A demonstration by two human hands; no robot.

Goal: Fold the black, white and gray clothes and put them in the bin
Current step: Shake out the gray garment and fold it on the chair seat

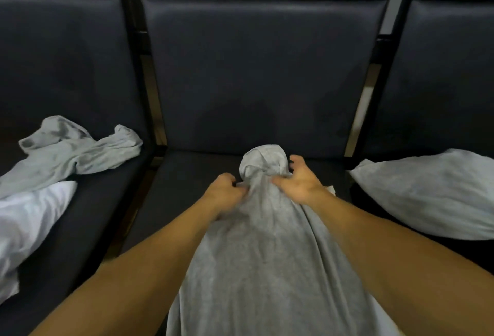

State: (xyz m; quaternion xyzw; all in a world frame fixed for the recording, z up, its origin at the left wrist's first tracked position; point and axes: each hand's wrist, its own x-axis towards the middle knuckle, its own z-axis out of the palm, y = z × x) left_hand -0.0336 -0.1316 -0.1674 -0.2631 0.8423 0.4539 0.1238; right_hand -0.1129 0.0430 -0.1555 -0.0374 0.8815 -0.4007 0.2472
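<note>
gray garment [267,242] bunched between both hands' fingers [295,164], seemingly gripped

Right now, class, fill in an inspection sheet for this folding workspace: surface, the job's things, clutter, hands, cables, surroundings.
Surface: dark padded middle seat, one of three side by side.
Job's things: gray garment draped toward the camera, its far end bunched between the hands; crumpled gray garment and white cloth on the left seat; pale gray bundle on the right seat. No bin in view.
Clutter: nothing seen.
Hands: left hand grips the gray garment; right hand has curled fingers at the bunched end, grip unclear.
Cables: nothing seen.
Surroundings: dark seat backs with black frame bars between them.
</note>
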